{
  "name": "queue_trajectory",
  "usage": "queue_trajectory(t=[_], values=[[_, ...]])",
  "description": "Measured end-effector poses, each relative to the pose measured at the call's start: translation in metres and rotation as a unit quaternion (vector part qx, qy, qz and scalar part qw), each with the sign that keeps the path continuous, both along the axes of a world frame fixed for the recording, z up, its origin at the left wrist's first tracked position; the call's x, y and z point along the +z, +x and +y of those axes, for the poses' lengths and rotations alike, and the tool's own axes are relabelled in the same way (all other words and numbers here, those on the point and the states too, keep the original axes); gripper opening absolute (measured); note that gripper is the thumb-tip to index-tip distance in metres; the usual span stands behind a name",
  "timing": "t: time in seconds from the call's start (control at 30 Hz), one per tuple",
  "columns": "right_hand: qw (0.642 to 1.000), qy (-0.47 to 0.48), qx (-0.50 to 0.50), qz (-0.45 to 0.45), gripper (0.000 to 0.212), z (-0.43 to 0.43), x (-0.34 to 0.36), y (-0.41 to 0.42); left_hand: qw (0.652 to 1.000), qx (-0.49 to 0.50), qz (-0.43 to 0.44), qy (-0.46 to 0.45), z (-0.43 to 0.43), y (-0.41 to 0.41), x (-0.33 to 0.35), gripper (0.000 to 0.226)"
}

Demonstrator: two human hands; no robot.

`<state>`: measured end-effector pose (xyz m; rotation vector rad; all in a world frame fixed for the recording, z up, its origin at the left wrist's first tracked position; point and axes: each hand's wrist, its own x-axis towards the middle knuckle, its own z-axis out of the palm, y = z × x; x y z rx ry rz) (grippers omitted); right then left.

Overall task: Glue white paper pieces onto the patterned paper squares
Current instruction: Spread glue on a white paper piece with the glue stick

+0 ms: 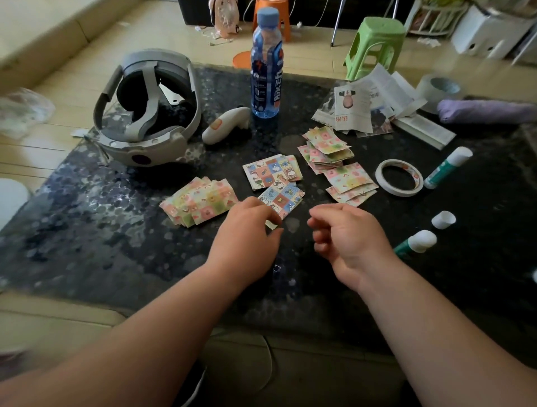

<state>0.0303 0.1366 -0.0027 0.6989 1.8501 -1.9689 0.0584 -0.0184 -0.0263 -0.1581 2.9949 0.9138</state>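
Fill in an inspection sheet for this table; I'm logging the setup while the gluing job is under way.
Surface: dark mottled table, with things spread over its far half.
Job's things: patterned paper squares in several loose piles mid-table; white paper piece; far glue stick capped; near glue stick with a loose white cap beside it.
Clutter: headset, controller, water bottle, tape ring, printed clippings, purple bundle.
Hands: left hand pinches the white paper piece; right hand is loosely curled and holds nothing.
Cables: white cable on the floor beyond the table.
Surroundings: green stool, orange stool.
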Motion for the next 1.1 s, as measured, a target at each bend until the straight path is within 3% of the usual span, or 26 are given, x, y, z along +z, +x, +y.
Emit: queue_trajectory(t=[0.2,0.33,0.43,0.6,0.8,0.97,1.1], values=[[0.980,0.110,0.165,0.032,0.008,0.019,0.007,0.015,0.998,0.052,-0.005,-0.026,-0.001,-0.013,-0.004,0.032],[0.944,0.204,0.254,0.058,0.008,0.030,0.002,0.018,0.990,0.034,-0.075,-0.112,0.014,-0.020,0.001,0.052],[0.915,0.262,0.298,0.081,0.008,0.033,0.000,0.017,0.990,0.026,-0.041,-0.132,0.021,-0.023,0.002,0.052],[0.909,0.243,0.323,0.100,0.008,0.031,0.001,0.017,0.993,0.066,-0.042,-0.088,0.014,-0.037,-0.006,0.048],[0.900,0.245,0.343,0.109,0.009,0.034,0.003,0.015,0.988,0.095,-0.001,-0.118,-0.010,-0.046,0.010,0.051],[0.897,0.244,0.349,0.117,0.009,0.034,0.003,0.014,0.972,0.171,-0.082,-0.140,-0.054,-0.048,0.014,0.058],[0.893,0.242,0.360,0.118,0.009,0.029,0.001,0.013,0.976,0.168,-0.083,-0.114,-0.067,-0.040,0.000,0.055]])
